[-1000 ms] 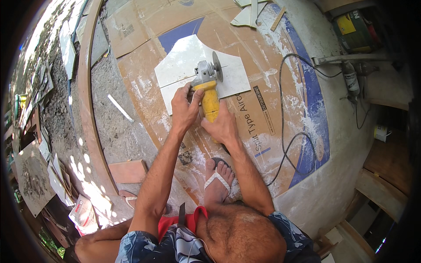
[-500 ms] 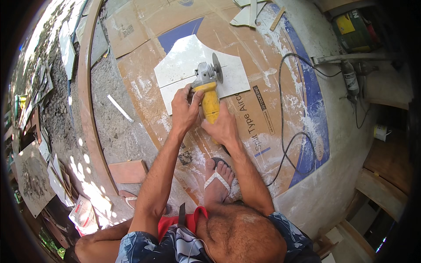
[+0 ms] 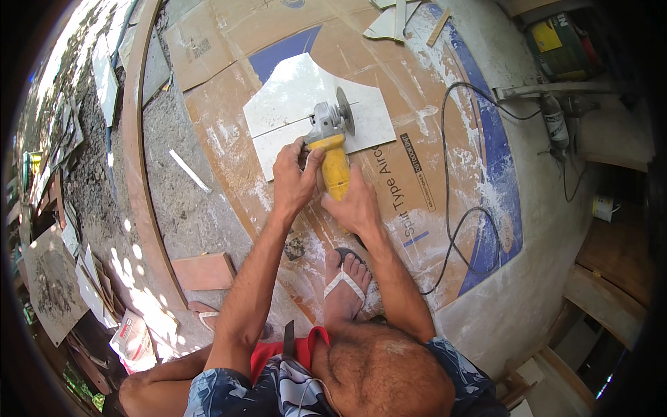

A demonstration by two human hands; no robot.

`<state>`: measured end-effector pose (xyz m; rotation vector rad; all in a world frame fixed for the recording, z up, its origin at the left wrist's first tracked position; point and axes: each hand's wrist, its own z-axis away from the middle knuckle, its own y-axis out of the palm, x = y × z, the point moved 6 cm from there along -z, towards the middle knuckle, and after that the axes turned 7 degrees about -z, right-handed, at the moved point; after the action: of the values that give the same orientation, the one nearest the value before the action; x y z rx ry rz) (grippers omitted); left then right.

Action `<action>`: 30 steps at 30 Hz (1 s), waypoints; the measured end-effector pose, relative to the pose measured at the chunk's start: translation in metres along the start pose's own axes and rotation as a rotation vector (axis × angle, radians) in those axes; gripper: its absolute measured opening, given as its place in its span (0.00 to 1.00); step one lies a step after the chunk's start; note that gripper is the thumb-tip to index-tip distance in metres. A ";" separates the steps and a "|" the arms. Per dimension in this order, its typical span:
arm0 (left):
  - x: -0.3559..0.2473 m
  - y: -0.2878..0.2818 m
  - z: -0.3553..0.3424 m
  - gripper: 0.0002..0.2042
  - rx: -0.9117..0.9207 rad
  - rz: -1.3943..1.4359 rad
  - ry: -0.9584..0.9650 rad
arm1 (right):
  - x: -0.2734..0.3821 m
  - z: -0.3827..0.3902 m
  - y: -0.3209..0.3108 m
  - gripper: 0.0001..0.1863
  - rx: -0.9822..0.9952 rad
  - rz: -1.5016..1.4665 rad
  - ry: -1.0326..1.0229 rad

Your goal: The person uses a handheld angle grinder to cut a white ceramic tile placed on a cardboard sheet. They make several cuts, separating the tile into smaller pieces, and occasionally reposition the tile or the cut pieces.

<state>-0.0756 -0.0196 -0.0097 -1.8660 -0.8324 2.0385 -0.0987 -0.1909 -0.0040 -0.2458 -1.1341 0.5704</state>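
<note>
A yellow angle grinder [image 3: 336, 169] with a grey metal head is held over a white tile [image 3: 300, 83]. My left hand [image 3: 295, 177] is closed round the front of the grinder near its head. Further back, my right hand [image 3: 356, 203] wraps the yellow body. The round cutting disc [image 3: 345, 111] stands on edge at the right of the head, over the tile; whether it touches cannot be told. A thin dark line crosses the tile's left part, and its upper corners are cut away. Beneath the tile lies flattened cardboard [image 3: 226, 156] dusted with white powder.
A black power cord [image 3: 445, 160] loops over the cardboard's right side. A long wooden plank [image 3: 137, 139] and a reddish block [image 3: 203, 271] lie to the left. Tile offcuts [image 3: 390, 24] rest at the far edge. My sandalled foot [image 3: 345, 285] is close below the grinder.
The grinder's head and disc have shifted very slightly to the right and down, both hands moving with it. The tile stays almost in place.
</note>
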 end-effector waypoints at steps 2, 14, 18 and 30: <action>0.000 0.000 0.001 0.21 0.004 -0.017 0.007 | -0.002 0.001 0.000 0.33 -0.008 -0.002 0.004; -0.004 0.001 0.008 0.21 0.045 -0.028 0.005 | -0.004 0.009 -0.003 0.31 -0.020 -0.005 0.008; -0.005 0.000 0.011 0.21 0.056 -0.092 0.025 | -0.009 0.012 -0.002 0.32 -0.014 0.021 0.012; -0.002 0.002 0.020 0.21 0.052 -0.133 0.088 | -0.012 0.019 -0.002 0.31 -0.014 0.032 0.002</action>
<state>-0.0939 -0.0271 -0.0088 -1.8080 -0.8479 1.8670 -0.1194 -0.2014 -0.0047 -0.2774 -1.1342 0.5903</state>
